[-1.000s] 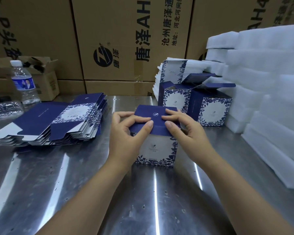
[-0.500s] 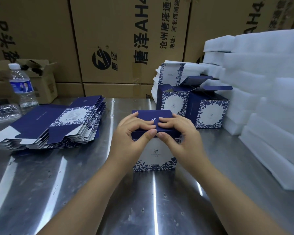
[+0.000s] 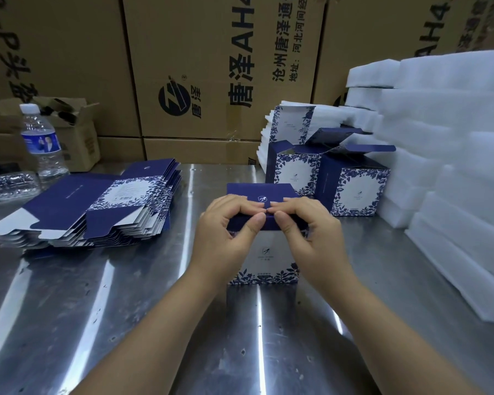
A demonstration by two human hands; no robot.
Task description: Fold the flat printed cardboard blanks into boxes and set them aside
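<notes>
Operator: bare forearms (image 3: 160, 323) and hands.
Nails short on left hand (image 3: 226, 232) and right hand (image 3: 311, 232); wrists bare.

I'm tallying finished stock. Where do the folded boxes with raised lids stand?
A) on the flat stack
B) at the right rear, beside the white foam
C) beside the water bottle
B: the two folded boxes stand at the right rear beside the white foam, far from the water bottle and the flat stack on the left.
</notes>
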